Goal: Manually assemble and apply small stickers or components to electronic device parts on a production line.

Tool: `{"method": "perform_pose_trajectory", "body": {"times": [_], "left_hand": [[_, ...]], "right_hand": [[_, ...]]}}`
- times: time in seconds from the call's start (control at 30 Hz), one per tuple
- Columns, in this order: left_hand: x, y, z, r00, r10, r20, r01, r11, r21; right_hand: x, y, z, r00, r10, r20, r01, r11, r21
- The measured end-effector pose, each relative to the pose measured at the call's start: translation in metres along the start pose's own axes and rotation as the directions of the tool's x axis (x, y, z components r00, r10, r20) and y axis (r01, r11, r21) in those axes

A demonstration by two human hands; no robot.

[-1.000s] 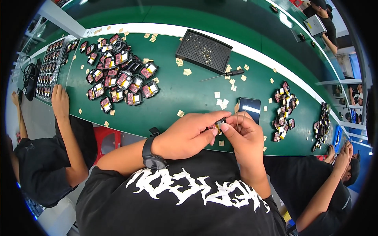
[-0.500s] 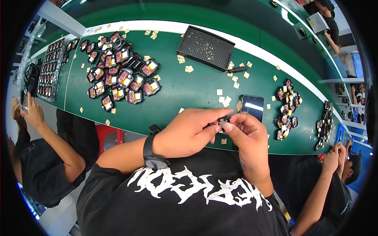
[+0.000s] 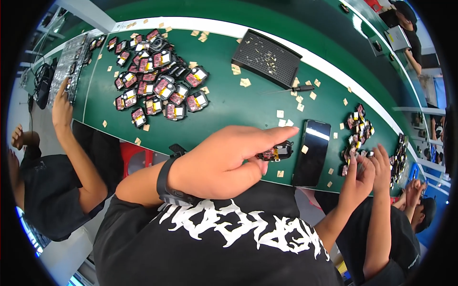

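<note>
My left hand (image 3: pixel 224 159), a black watch on its wrist, is closed around a small black electronic housing (image 3: pixel 277 151) with a reddish circuit board and a bit of yellow tape. Its index finger stretches along the top of the housing, and the other fingers are partly hidden beneath. Far to the right, my right hand (image 3: pixel 360 175) is at the near edge of a heap of similar housings (image 3: pixel 359 127). Its bent fingers look apart, and I make out nothing held between them. A dark phone (image 3: pixel 312 152) lies on the green table between my hands.
A bigger heap of housings (image 3: pixel 160 78) lies left. A black tray (image 3: pixel 267 57) holds small metallic pieces, and a screwdriver (image 3: pixel 301 88) lies before it. Small beige squares are scattered about. A co-worker's hand (image 3: pixel 380 167) is beside my right hand; another person (image 3: pixel 62 114) reaches in at left.
My right hand has left the housing and moved right to the heap there. My left hand keeps the housing. The phone is now fully uncovered, and the whole view has shifted slightly.
</note>
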State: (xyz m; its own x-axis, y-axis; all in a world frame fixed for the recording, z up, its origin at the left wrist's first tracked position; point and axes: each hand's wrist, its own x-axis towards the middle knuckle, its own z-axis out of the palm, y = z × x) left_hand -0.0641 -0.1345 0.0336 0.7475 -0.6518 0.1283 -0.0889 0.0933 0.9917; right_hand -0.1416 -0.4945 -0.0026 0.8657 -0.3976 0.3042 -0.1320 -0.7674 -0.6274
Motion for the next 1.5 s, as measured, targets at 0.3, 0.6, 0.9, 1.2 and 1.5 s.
{"method": "perform_pose_trajectory", "body": {"times": [0.3, 0.6, 0.9, 1.2, 1.5], "left_hand": [[-0.01, -0.016, -0.049, 0.795, 0.046, -0.605, 0.374, 0.748, 0.549], [-0.051, -0.032, -0.148, 0.54, 0.503, -0.675, 0.524, 0.427, 0.737], [-0.075, -0.062, -0.202, 0.267, 0.109, -0.957, 0.663, 0.7, 0.265], [-0.054, -0.019, -0.155, 0.536, 0.57, -0.623, 0.67, 0.162, 0.724], [0.042, -0.036, 0.063, 0.878, -0.446, 0.173, 0.399, 0.481, -0.781]], "right_hand": [[-0.021, 0.061, -0.009, 0.991, -0.055, 0.124, 0.097, 0.926, -0.364], [-0.04, 0.058, -0.005, 0.996, -0.021, -0.092, -0.022, 0.894, -0.448], [-0.049, 0.063, -0.014, 0.995, -0.097, -0.001, 0.091, 0.935, -0.343], [-0.035, 0.035, -0.025, 0.942, -0.333, 0.027, 0.33, 0.914, -0.238], [-0.016, -0.07, 0.028, 0.578, -0.81, 0.1, 0.816, 0.575, -0.061]]}}
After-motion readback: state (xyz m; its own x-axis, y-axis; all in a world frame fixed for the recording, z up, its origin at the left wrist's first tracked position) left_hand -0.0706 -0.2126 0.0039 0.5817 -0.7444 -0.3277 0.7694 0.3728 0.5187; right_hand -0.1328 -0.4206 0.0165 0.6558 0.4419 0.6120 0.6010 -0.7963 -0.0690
